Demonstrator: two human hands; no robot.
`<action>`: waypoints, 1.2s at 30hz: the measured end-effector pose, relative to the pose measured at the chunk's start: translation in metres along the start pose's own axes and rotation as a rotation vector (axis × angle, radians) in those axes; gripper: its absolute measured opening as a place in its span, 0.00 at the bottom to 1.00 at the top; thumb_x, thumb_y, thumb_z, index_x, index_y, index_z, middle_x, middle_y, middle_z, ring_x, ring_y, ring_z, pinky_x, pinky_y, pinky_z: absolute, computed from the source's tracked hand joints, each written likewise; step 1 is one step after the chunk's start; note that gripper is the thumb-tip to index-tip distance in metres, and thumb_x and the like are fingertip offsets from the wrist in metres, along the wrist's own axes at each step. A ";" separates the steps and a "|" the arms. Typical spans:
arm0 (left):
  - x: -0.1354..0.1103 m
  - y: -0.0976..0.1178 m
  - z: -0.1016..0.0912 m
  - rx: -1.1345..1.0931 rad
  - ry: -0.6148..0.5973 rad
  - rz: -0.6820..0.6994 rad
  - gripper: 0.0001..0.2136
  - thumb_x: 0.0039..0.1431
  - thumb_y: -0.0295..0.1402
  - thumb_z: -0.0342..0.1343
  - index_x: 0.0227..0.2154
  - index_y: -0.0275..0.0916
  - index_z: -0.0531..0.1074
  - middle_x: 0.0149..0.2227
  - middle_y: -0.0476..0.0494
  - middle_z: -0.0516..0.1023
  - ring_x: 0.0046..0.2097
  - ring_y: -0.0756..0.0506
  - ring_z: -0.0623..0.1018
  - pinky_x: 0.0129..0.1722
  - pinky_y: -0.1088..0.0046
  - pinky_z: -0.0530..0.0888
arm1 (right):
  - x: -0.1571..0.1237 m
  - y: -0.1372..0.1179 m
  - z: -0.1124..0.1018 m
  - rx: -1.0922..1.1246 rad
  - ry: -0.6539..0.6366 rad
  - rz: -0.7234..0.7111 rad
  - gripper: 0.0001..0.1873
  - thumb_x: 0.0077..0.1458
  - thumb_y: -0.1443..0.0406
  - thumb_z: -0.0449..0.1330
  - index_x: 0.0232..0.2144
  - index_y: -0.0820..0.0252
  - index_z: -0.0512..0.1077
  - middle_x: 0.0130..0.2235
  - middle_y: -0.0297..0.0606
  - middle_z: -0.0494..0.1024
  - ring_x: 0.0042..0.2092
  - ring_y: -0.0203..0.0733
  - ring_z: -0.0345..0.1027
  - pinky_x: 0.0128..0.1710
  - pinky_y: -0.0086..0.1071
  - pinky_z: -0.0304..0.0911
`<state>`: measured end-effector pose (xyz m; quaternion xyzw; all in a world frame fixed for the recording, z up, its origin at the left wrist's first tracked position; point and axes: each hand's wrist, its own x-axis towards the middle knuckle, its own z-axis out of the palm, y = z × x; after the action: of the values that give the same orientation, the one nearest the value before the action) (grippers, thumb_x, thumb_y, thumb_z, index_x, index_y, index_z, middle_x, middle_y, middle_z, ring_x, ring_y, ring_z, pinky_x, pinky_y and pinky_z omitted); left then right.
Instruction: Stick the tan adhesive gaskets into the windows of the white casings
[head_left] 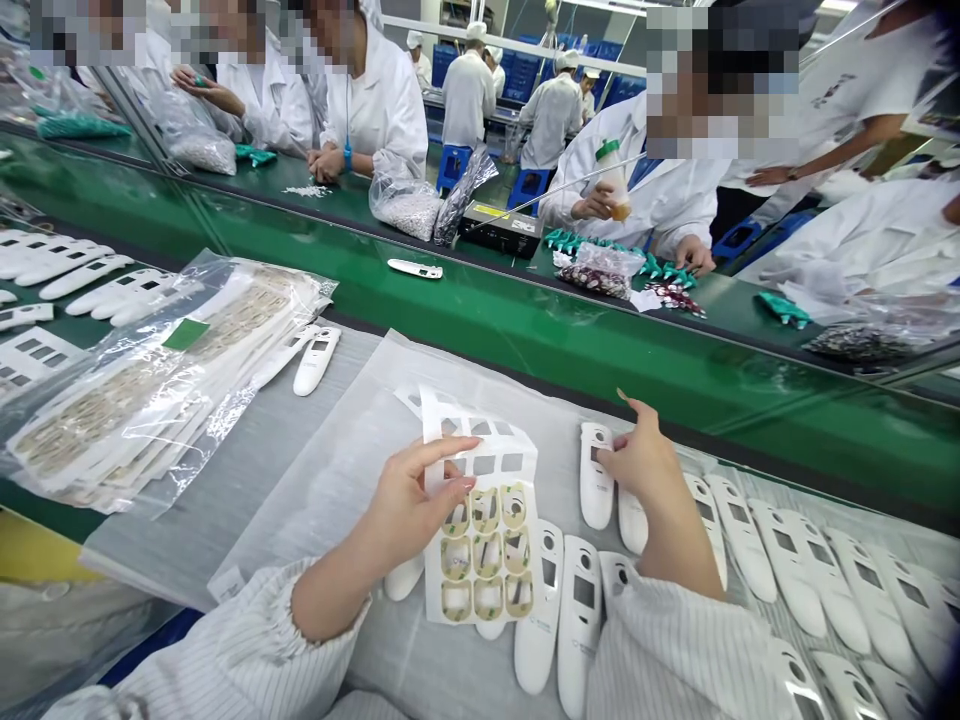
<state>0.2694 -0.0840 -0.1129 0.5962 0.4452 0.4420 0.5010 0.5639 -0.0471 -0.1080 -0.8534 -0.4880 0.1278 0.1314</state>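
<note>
My left hand (409, 505) pinches a sheet of adhesive stickers (487, 550) between thumb and fingers. Rows of rounded tan-edged pieces fill its lower half, and its white backing curls up with square cut-outs above. My right hand (649, 460) is at a white handheld device housing (597, 490) with a small window. Its thumb lies at the window while the index finger stretches away; the other fingers are largely hidden. Partly under the sheet and my right sleeve lie more white housings (577, 620).
Many white housings (787, 540) line the right side. On the left lies a clear bag of sticker sheets (150, 400), with a single housing (316, 360) beside it. Beyond runs a green conveyor belt (345, 270) carrying one housing (415, 268). Co-workers in white coats sit opposite.
</note>
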 end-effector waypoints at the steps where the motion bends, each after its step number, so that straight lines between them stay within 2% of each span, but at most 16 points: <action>1: 0.000 0.000 0.000 0.009 -0.004 -0.003 0.14 0.55 0.29 0.60 0.45 0.38 0.78 0.29 0.47 0.78 0.33 0.46 0.79 0.45 0.65 0.74 | -0.004 -0.004 -0.006 0.041 0.009 -0.022 0.47 0.43 0.69 0.64 0.64 0.62 0.50 0.30 0.33 0.73 0.36 0.47 0.71 0.40 0.43 0.67; 5: -0.002 -0.002 0.001 0.044 -0.009 0.002 0.11 0.58 0.29 0.55 0.38 0.35 0.81 0.39 0.37 0.82 0.39 0.43 0.80 0.39 0.69 0.75 | -0.036 -0.031 -0.032 0.253 0.011 -0.170 0.48 0.44 0.62 0.64 0.64 0.50 0.47 0.33 0.30 0.72 0.33 0.42 0.72 0.36 0.37 0.69; 8: -0.005 0.003 0.000 0.046 -0.039 0.041 0.12 0.58 0.31 0.55 0.41 0.34 0.80 0.41 0.37 0.83 0.43 0.41 0.80 0.43 0.68 0.75 | -0.071 -0.062 -0.039 0.506 -0.091 -0.296 0.46 0.44 0.57 0.64 0.63 0.48 0.49 0.32 0.28 0.70 0.29 0.39 0.71 0.30 0.35 0.71; 10: -0.007 0.008 0.000 -0.008 -0.127 0.103 0.16 0.58 0.35 0.58 0.47 0.35 0.77 0.43 0.38 0.82 0.45 0.41 0.79 0.45 0.68 0.73 | -0.093 -0.082 -0.036 0.622 -0.161 -0.328 0.44 0.43 0.57 0.66 0.61 0.49 0.52 0.31 0.28 0.70 0.26 0.39 0.71 0.26 0.35 0.71; 12: -0.008 0.012 0.001 -0.081 -0.262 0.114 0.18 0.57 0.38 0.59 0.48 0.35 0.75 0.43 0.39 0.81 0.43 0.41 0.79 0.42 0.70 0.73 | -0.109 -0.097 -0.029 0.660 -0.159 -0.331 0.42 0.44 0.58 0.66 0.60 0.48 0.53 0.31 0.28 0.69 0.25 0.38 0.71 0.25 0.35 0.70; 14: -0.009 0.012 0.002 -0.160 -0.363 0.006 0.15 0.59 0.40 0.58 0.41 0.33 0.76 0.35 0.41 0.80 0.36 0.44 0.78 0.35 0.73 0.72 | -0.117 -0.105 -0.022 0.654 -0.121 -0.326 0.41 0.46 0.59 0.65 0.60 0.48 0.53 0.32 0.27 0.69 0.24 0.37 0.71 0.25 0.36 0.71; 16: -0.010 0.009 0.004 -0.232 -0.393 -0.127 0.16 0.60 0.42 0.56 0.32 0.32 0.76 0.28 0.42 0.78 0.31 0.47 0.76 0.31 0.74 0.72 | -0.118 -0.106 -0.018 0.642 -0.084 -0.356 0.42 0.45 0.59 0.66 0.60 0.51 0.54 0.33 0.29 0.70 0.26 0.39 0.71 0.27 0.38 0.71; 17: -0.011 0.006 0.005 -0.271 -0.394 -0.176 0.17 0.61 0.44 0.55 0.32 0.32 0.76 0.26 0.43 0.77 0.29 0.47 0.76 0.30 0.74 0.72 | -0.116 -0.105 -0.018 0.642 -0.043 -0.392 0.43 0.45 0.59 0.67 0.60 0.52 0.54 0.34 0.31 0.71 0.28 0.40 0.71 0.29 0.40 0.72; 19: -0.012 0.002 0.006 -0.344 -0.391 -0.247 0.18 0.61 0.45 0.55 0.37 0.32 0.76 0.24 0.45 0.76 0.26 0.48 0.76 0.28 0.75 0.73 | -0.113 -0.099 -0.021 0.699 0.104 -0.471 0.42 0.43 0.60 0.70 0.58 0.54 0.58 0.39 0.36 0.72 0.36 0.44 0.72 0.37 0.43 0.72; 20: -0.013 0.001 0.006 -0.375 -0.388 -0.273 0.19 0.60 0.46 0.56 0.41 0.32 0.75 0.23 0.46 0.76 0.25 0.49 0.76 0.27 0.76 0.73 | -0.111 -0.096 -0.024 0.767 0.185 -0.491 0.38 0.42 0.61 0.71 0.56 0.54 0.62 0.41 0.38 0.72 0.40 0.45 0.71 0.42 0.45 0.71; 22: -0.013 0.002 0.005 -0.444 -0.400 -0.328 0.21 0.58 0.46 0.58 0.45 0.33 0.74 0.22 0.47 0.76 0.24 0.50 0.76 0.26 0.77 0.73 | -0.109 -0.089 -0.030 0.931 0.256 -0.490 0.23 0.46 0.63 0.70 0.45 0.52 0.70 0.42 0.38 0.72 0.46 0.46 0.70 0.50 0.45 0.66; 24: -0.013 0.004 0.004 -0.477 -0.429 -0.352 0.21 0.58 0.46 0.58 0.45 0.32 0.74 0.21 0.48 0.76 0.23 0.50 0.75 0.25 0.79 0.72 | -0.106 -0.083 -0.033 1.031 0.098 -0.482 0.07 0.50 0.63 0.67 0.32 0.52 0.74 0.40 0.36 0.73 0.48 0.44 0.69 0.52 0.42 0.64; 26: -0.013 0.007 0.003 -0.493 -0.464 -0.354 0.22 0.59 0.47 0.57 0.45 0.32 0.74 0.21 0.48 0.75 0.22 0.51 0.75 0.25 0.79 0.72 | -0.101 -0.080 -0.032 1.016 -0.174 -0.490 0.06 0.51 0.61 0.67 0.25 0.52 0.74 0.39 0.35 0.73 0.46 0.44 0.69 0.48 0.39 0.66; 28: -0.013 0.009 0.002 -0.500 -0.483 -0.351 0.21 0.59 0.47 0.57 0.44 0.32 0.74 0.22 0.48 0.75 0.22 0.52 0.74 0.24 0.79 0.72 | -0.097 -0.079 -0.026 0.965 -0.358 -0.493 0.07 0.50 0.59 0.67 0.24 0.52 0.75 0.39 0.36 0.74 0.43 0.43 0.70 0.42 0.36 0.68; 30: -0.012 0.010 0.001 -0.509 -0.494 -0.358 0.21 0.59 0.47 0.57 0.44 0.32 0.74 0.22 0.47 0.75 0.23 0.52 0.75 0.24 0.79 0.72 | -0.094 -0.079 -0.019 0.932 -0.381 -0.499 0.07 0.49 0.59 0.68 0.24 0.53 0.76 0.36 0.36 0.73 0.40 0.41 0.70 0.38 0.34 0.68; 36: -0.011 0.013 -0.001 -0.515 -0.527 -0.396 0.23 0.56 0.47 0.60 0.46 0.32 0.75 0.21 0.47 0.76 0.23 0.51 0.75 0.24 0.79 0.73 | -0.095 -0.080 -0.015 0.946 -0.296 -0.509 0.05 0.48 0.61 0.69 0.24 0.52 0.76 0.33 0.34 0.72 0.36 0.39 0.69 0.35 0.33 0.65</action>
<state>0.2671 -0.0957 -0.1013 0.4470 0.2826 0.2666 0.8058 0.4582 -0.0916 -0.0579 -0.5298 -0.5813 0.4157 0.4567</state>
